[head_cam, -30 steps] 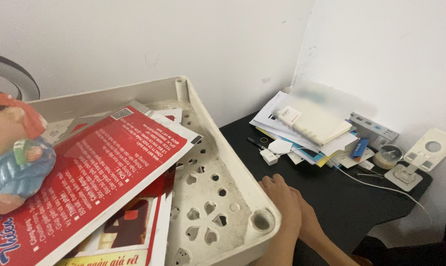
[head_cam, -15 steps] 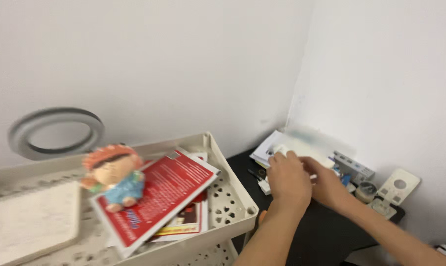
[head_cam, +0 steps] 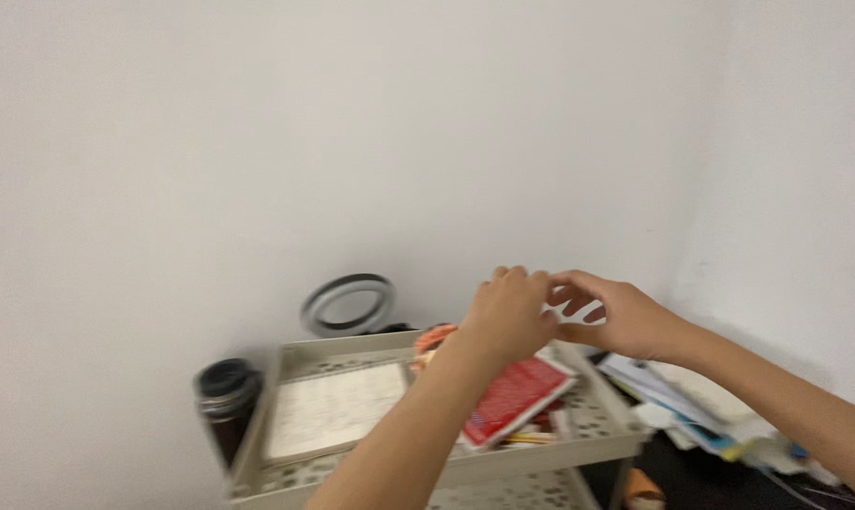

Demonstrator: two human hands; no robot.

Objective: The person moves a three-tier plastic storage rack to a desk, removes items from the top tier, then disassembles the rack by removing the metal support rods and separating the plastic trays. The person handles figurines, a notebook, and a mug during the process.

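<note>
**Both hands raised above the shelf tray, fingertips meeting in mid-air**

The left hand (head_cam: pixel 508 312) is lifted in front of the wall, fingers curled loosely; from behind I cannot tell whether it grips anything. The right hand (head_cam: pixel 612 316) sits just at its 3 o'clock, thumb and fingers spread and partly open, its fingertips nearly touching the left's. Nothing can be seen between them; motion blur hides any small item.

Below the hands, at about 6 o'clock, stands a cream tray (head_cam: pixel 295 359) with perforated walls. A red booklet (head_cam: pixel 517 399) lies tilted on its right half, atop other papers, and a pale pad (head_cam: pixel 333 411) lies flat on the left half. An orange-haired figurine (head_cam: pixel 434 338) peeks out behind the left wrist. A grey ring (head_cam: pixel 349 304) leans on the wall at the tray's 12 o'clock, and a dark bottle (head_cam: pixel 224 397) stands at its 9 o'clock. A paper stack (head_cam: pixel 678 401) rests on a dark table at 3 o'clock.

Risks, as I judge them: the left forearm crosses just over the booklet and figurine, so a dropped elbow could knock the figurine over or slide the booklet off the edge. The stack looks loosely piled and could slip if the right sleeve-side arm brushes it.
</note>
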